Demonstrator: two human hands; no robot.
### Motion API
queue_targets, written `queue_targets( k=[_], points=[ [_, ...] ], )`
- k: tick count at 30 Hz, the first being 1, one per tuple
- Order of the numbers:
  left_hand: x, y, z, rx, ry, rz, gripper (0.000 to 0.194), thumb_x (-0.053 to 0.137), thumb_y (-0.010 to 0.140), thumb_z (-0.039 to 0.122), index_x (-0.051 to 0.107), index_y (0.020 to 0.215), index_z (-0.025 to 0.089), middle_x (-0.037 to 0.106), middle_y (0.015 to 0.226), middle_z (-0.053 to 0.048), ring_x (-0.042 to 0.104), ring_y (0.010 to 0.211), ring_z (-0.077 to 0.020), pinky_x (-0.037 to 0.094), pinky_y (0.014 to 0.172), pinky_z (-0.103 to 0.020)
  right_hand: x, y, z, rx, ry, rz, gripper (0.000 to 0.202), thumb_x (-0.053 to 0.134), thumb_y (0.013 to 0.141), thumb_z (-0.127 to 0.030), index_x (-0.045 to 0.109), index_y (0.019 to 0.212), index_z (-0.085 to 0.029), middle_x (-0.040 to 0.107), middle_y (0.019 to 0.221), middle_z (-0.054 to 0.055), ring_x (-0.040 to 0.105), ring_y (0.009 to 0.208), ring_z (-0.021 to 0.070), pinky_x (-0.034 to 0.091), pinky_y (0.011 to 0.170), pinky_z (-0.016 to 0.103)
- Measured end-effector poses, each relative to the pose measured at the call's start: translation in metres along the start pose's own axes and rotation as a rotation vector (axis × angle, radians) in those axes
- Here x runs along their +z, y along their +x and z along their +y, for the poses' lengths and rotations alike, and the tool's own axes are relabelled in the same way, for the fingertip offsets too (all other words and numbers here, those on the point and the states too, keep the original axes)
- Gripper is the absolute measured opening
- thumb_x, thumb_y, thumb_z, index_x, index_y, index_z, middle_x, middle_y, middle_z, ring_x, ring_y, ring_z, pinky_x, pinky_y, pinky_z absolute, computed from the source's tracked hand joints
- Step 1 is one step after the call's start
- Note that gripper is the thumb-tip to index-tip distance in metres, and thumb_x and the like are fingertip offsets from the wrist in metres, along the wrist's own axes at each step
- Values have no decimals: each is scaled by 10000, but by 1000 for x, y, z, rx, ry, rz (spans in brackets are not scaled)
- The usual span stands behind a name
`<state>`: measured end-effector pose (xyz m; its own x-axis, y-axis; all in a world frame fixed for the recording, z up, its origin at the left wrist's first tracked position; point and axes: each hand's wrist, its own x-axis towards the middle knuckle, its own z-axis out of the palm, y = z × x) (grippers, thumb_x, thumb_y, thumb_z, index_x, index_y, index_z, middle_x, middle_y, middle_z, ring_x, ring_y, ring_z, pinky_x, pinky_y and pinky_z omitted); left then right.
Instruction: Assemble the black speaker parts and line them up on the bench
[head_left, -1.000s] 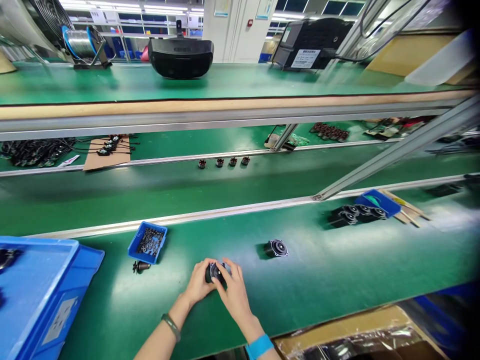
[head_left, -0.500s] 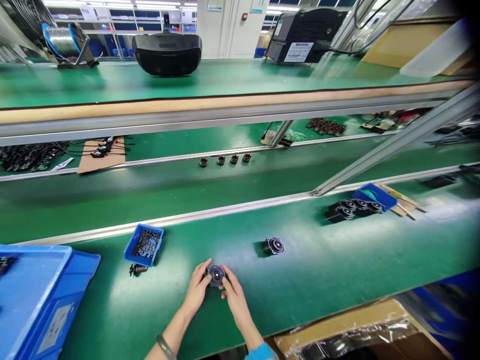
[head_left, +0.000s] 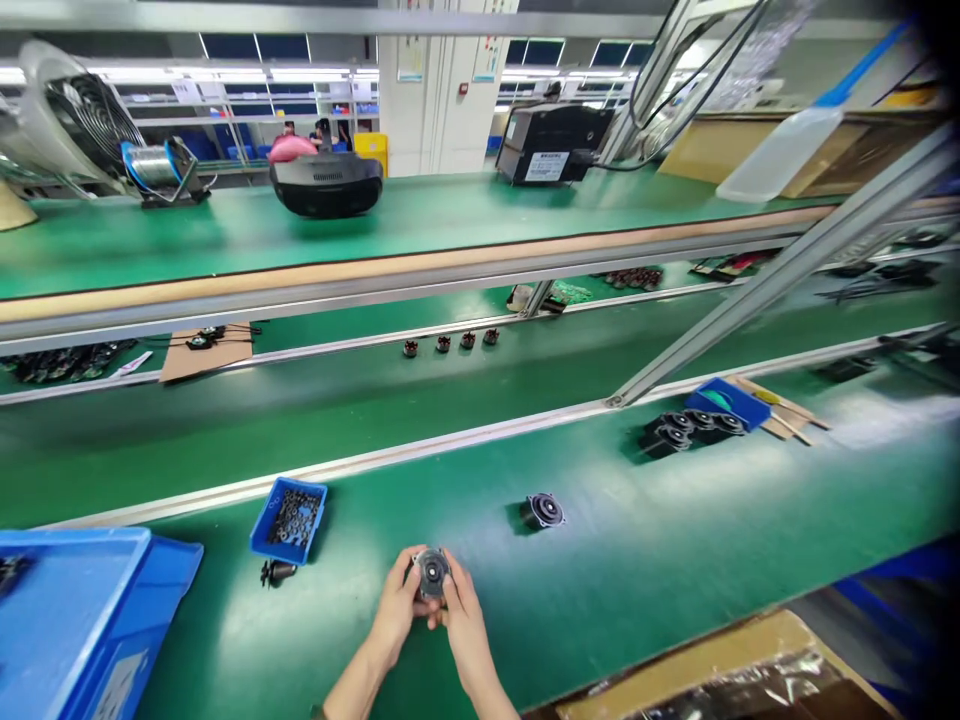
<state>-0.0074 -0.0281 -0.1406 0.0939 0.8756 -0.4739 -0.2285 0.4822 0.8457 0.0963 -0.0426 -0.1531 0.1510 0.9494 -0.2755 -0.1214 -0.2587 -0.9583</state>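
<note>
Between my two hands is a dark round motor housing point(head_left: 433, 573) with small lugs at its rim and a ringed face turned up toward me. My left hand point(head_left: 395, 608) grips its left side, thumb on the face. From the right, my right hand point(head_left: 463, 612) holds it with the thumb at the rim and the fingers curled underneath. Its underside is hidden by my fingers. A similar motor housing point(head_left: 545, 510) lies on the green bench to the right of my hands. To the left is a blue bin point(head_left: 259, 540) of small dark ring-shaped parts, with a dark shafted part point(head_left: 278, 573) beside it.
A large blue crate point(head_left: 169, 570) stands at the left. Several more housings point(head_left: 671, 437) sit by a blue tray point(head_left: 739, 405) at the right. A slanted metal post point(head_left: 750, 280) rises behind them. Several small coppery parts point(head_left: 467, 341) stand farther back.
The view has tilted up, so the bench things sit lower in the picture. My hands still hold the housing, its face tipped more toward me, and my right fingers have curled further beneath it.
</note>
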Motion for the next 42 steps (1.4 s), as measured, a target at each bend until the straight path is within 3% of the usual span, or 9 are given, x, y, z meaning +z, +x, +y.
queue_targets(
  k=[5,11,15,22,25,29,33,38,42],
  points=[
    [-12,1,-2,-26,22,-5,801,595,619,757,527,1167,176,602,994,-78,590,704,-160,520,646,-319,-3,0,11,167,58,-35,728,502,755,-684,526,1274,-174,543,1185,157,582,603,151,513,447,304],
    [-24,-6,-2,130,285,-25,692,595,747,430,393,1380,239,462,1379,-119,594,913,-200,517,744,-332,-16,7,3,-312,-515,30,426,432,862,-291,575,1264,-286,497,1313,106,532,1150,282,509,927,465],
    [-21,-7,0,409,685,60,662,664,637,125,500,1271,222,490,1383,-114,464,1223,-291,402,995,-449,-16,-8,-9,-432,-744,31,464,400,865,-200,555,1286,-319,446,1375,103,509,1119,294,502,896,518],
    [-22,1,4,440,800,103,490,693,662,111,553,1122,211,656,1103,-65,548,1025,-273,440,912,-428,-10,-65,-18,-596,-736,-163,350,464,893,-255,608,576,-222,626,1014,72,552,1033,271,497,855,441],
    [-25,2,2,453,788,88,474,668,674,106,547,1118,218,650,1112,-55,554,1014,-256,449,908,-408,-8,-46,-18,-524,-756,60,143,527,870,-285,652,870,-216,609,1022,100,571,990,272,518,830,433],
    [-28,8,-5,470,755,56,498,594,692,94,513,1169,212,631,1148,-72,568,1032,-239,461,923,-405,1,-4,-20,-573,-997,33,493,579,803,-211,499,1289,-232,544,1245,128,537,1113,284,514,900,432],
    [-35,-1,-17,404,692,30,685,587,689,117,393,1340,209,561,1275,-113,579,1061,-230,493,909,-400,-10,24,-36,-605,-1229,-47,467,557,783,-164,556,1245,-232,614,1158,98,584,1009,245,517,867,378],
    [-73,-56,-32,399,761,93,639,574,737,143,430,1349,252,518,1341,-98,560,1121,-237,475,976,-424,-67,61,-63,-583,-1305,129,396,445,858,-228,606,1181,-64,520,1255,273,450,1151,408,342,943,625],
    [-124,-93,-33,464,919,376,481,513,803,147,499,1277,225,528,1290,-116,494,1217,-263,409,1054,-478,-105,91,-70,-701,-1556,331,434,357,905,-327,652,1137,-109,460,1342,244,378,1233,416,266,978,639]
  ],
)
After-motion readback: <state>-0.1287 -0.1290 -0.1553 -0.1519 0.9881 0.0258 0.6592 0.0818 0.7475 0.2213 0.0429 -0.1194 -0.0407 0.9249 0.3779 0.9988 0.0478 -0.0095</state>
